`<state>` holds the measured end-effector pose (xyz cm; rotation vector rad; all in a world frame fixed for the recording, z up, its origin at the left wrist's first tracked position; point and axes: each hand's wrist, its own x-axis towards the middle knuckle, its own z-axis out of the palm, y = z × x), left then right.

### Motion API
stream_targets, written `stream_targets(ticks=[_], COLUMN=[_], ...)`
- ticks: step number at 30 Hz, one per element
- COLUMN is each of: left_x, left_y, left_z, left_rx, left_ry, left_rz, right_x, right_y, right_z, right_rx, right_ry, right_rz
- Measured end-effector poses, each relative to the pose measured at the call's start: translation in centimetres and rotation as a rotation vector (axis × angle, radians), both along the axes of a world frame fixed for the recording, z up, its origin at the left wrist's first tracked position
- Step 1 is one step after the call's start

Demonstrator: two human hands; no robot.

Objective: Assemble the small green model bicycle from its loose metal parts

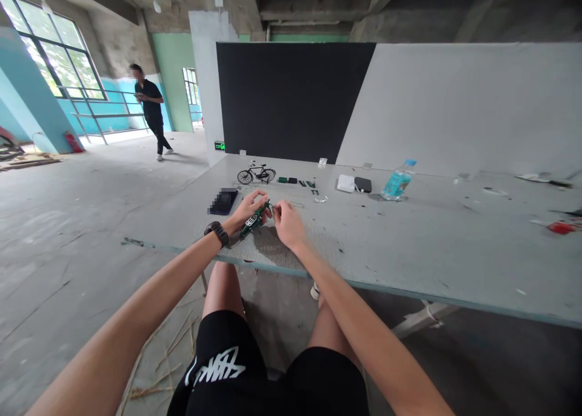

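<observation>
My left hand (249,211), with a dark watch on its wrist, is closed around a small green model (253,222) with silver parts, held tilted just over the table near its front edge. To the right, my right hand (287,222) pinches at the model's upper end; whatever is between its fingertips is too small to make out. Beyond the hands stands a black miniature bicycle (257,174). Small green and black pieces (287,180) lie to its right, with silver bits (321,200) closer to me.
A dark phone (224,201) lies left of my hands. White and black cases (346,184) and a bottle of blue liquid (398,181) stand to the right. A divider panel (291,100) rises behind the table (409,246). A person (151,104) stands far back left.
</observation>
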<state>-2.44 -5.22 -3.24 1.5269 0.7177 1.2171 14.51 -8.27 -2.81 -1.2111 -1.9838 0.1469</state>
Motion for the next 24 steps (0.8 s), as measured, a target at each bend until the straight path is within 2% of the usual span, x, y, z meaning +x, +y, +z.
stream_targets(ticks=[3,7,12,16,24], left_x=[0.1,0.2,0.0,-0.2,0.0], left_y=[-0.1,-0.3,-0.3,-0.2,-0.5], left_z=[0.1,0.1,0.1,0.0,0.2], left_rx=[0.023,0.016,0.009,0.026,0.004], left_ry=[0.018,0.006,-0.011,-0.008,-0.02], left_rz=[0.004,0.017,0.018,0.03,0.048], right_x=[0.2,0.1,0.2,0.4,0.2], right_y=[-0.5,-0.8,-0.3,-0.3,0.0], right_z=[0.6,0.7,0.3,1.0,2.1], right_rx=[0.021,-0.028,0.007,0.028,-0.12], right_ry=[-0.127,-0.238,-0.304,-0.298,-0.17], right_rz=[-0.037,-0.113,-0.043,-0.036,-0.068])
